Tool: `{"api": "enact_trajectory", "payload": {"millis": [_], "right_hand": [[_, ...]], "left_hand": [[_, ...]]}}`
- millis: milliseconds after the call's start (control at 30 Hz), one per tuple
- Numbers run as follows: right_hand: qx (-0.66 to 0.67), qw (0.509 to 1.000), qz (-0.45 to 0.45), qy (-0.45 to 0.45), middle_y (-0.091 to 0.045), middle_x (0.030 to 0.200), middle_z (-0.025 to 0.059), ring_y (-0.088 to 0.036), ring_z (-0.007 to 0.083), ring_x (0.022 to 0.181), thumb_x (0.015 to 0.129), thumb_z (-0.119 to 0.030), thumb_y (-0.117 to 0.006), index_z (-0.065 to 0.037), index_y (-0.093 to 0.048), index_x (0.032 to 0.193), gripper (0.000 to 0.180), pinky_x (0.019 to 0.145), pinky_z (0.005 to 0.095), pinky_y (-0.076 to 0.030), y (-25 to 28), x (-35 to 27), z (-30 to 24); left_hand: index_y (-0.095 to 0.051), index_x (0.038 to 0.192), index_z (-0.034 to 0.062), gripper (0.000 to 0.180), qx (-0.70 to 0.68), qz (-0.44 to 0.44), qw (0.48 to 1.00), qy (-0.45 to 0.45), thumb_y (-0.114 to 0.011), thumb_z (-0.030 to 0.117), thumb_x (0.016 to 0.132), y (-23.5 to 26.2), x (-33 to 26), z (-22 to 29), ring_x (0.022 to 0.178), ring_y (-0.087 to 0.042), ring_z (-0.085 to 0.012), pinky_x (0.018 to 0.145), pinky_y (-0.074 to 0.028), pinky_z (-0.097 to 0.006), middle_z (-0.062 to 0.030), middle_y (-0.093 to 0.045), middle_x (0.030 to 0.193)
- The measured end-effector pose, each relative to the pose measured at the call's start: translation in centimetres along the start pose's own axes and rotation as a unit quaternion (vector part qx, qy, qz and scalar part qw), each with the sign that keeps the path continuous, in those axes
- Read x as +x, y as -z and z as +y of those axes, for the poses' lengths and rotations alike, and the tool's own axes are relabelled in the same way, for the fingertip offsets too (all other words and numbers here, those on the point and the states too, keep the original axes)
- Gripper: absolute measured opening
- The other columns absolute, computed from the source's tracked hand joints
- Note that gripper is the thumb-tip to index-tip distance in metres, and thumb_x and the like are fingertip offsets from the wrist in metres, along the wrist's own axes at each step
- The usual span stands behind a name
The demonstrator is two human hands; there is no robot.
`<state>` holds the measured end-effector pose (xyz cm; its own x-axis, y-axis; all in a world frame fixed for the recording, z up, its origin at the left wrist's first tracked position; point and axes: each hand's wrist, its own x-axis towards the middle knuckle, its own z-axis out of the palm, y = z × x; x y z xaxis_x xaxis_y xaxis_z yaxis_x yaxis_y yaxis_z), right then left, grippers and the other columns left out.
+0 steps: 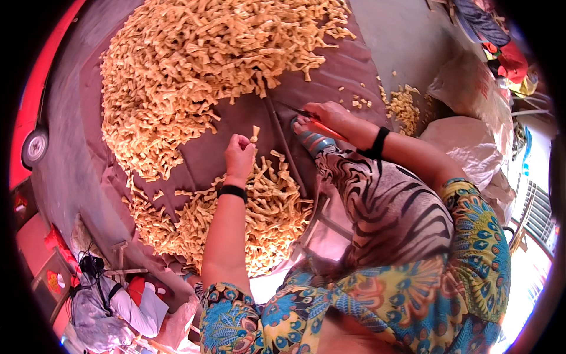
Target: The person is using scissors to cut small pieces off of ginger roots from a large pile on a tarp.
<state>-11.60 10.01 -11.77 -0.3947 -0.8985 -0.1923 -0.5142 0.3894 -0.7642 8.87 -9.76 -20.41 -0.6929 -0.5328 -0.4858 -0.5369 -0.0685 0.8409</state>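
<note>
My left hand [239, 158] is closed, pinching one small yellow knotted piece [254, 134] with a flared end above the fingers. My right hand [333, 118] is wrapped round a tool with an orange handle [328, 130] and a thin dark blade pointing left; its exact kind is hard to make out. Below my left hand lies a smaller heap of the same yellow pieces [274, 203], partly hidden by my forearm. Beyond both hands, a much larger heap of such pieces [194, 53] covers the far side of a brown-purple sheet [236, 115].
Yellow scraps [403, 109] lie on the floor to the right, near pale sacks [466, 144]. My knee in striped trousers [383, 200] sits beneath my right arm. At lower left is another person [112, 307]. A red vehicle [35, 118] stands at far left.
</note>
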Motion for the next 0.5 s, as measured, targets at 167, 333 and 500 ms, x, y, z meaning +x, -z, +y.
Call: {"api": "enact_trajectory", "payload": {"millis": [167, 333, 500], "right_hand": [[0.019, 0.995, -0.065, 0.075, -0.060, 0.072, 0.0153, -0.059, 0.0339, 0.065, 0.076, -0.026, -0.066, -0.006, -0.059, 0.102, 0.034, 0.057, 0.0391, -0.045, 0.7, 0.8, -2.9], [0.003, 0.985, -0.077, 0.152, -0.060, 0.067, 0.0154, -0.059, 0.0353, 0.064, 0.073, -0.032, -0.062, -0.009, -0.060, 0.089, 0.028, 0.057, 0.0427, -0.046, -0.5, 0.6, -3.6], [0.021, 0.985, -0.058, 0.160, -0.056, 0.060, 0.0151, -0.056, 0.0368, 0.059, 0.074, -0.033, -0.062, -0.008, -0.055, 0.076, 0.025, 0.053, 0.0436, -0.044, -0.5, 0.1, -3.4]], "left_hand": [[-0.053, 0.086, 0.0041, 0.008, -0.134, -0.078, 0.987, 0.049, -0.056, -0.001, 0.082, -2.3, -4.9, 7.5, 0.051, -0.051, -0.0064, 0.046, -0.042, -0.018, -0.0008, -0.056, 0.065], [-0.054, 0.091, 0.0017, 0.010, -0.265, -0.121, 0.954, 0.073, -0.060, 0.004, 0.083, -3.4, -6.9, 10.5, 0.053, -0.056, -0.0115, 0.047, -0.045, -0.022, -0.0050, -0.060, 0.070], [-0.057, 0.088, 0.0031, 0.016, -0.230, -0.167, 0.951, 0.125, -0.056, 0.019, 0.088, -3.6, -6.9, 11.1, 0.052, -0.055, -0.0107, 0.048, -0.045, -0.021, -0.0035, -0.059, 0.068]]}}
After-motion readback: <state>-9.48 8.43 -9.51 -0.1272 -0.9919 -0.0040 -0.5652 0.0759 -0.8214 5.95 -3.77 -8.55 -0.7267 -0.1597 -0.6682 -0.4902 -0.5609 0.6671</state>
